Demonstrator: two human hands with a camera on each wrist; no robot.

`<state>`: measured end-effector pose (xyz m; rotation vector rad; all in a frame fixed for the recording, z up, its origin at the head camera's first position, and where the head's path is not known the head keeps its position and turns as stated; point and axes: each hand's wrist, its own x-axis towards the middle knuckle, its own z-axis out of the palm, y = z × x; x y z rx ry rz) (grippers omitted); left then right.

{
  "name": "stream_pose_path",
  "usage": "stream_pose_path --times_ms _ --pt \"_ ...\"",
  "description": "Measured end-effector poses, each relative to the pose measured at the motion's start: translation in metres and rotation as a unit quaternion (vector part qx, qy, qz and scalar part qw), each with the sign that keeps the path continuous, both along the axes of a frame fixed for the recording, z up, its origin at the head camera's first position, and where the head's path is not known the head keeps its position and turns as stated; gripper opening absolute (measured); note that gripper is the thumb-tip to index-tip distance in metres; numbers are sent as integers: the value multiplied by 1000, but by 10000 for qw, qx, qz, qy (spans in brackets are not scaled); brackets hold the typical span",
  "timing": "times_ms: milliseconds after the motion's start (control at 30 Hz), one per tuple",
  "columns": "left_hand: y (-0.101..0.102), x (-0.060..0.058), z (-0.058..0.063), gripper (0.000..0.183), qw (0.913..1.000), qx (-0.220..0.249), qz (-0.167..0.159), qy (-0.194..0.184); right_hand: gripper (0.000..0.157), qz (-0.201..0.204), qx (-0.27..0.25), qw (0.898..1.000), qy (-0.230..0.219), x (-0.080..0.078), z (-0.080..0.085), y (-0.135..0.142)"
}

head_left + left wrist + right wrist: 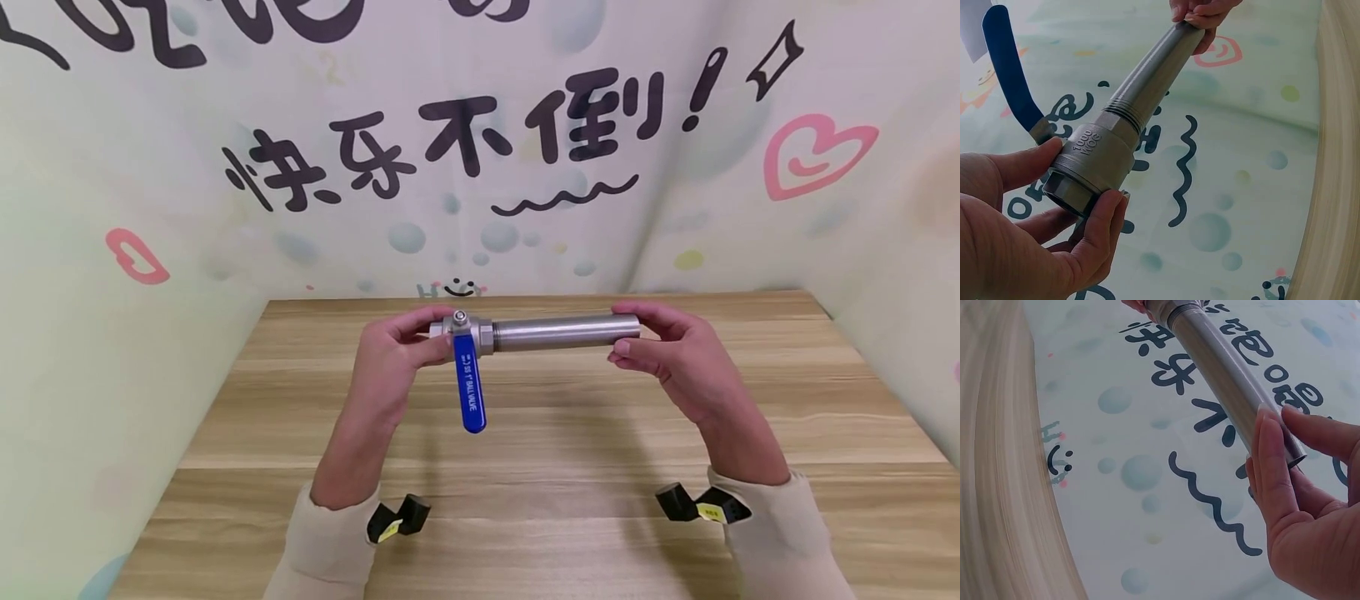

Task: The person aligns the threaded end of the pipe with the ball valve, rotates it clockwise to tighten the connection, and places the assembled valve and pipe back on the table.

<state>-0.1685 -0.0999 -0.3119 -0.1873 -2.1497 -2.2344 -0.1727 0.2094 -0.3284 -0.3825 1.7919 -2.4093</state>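
A steel ball valve with a blue lever handle is joined to a straight steel pipe, held level above the table. My left hand grips the valve body at its free end, thumb on the near side, as the left wrist view also shows on the valve body. Some thread shows where the pipe meets the valve. At the pipe's other end my right hand pinches it between thumb and fingers; in the right wrist view the pipe ends just past the fingertips. The lever points toward me.
Below the hands lies a wood-grain table. Behind it hangs a pale printed cloth with dark lettering and hearts, reaching round both sides. A small black device sits on the left sleeve, another black device on the right.
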Motion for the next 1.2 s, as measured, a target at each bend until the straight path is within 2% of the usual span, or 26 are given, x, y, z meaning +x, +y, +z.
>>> stream_pose_path --times_ms 567,833,1200 --pt "1 1 2 27 10000 -43 4 3 32 175 94 9997 124 2 0 2" --pt "1 1 2 26 10000 -41 -12 42 29 323 -80 9993 189 0 0 3" --pt "1 1 2 26 10000 -14 0 16 26 220 -123 9997 -70 0 1 1"
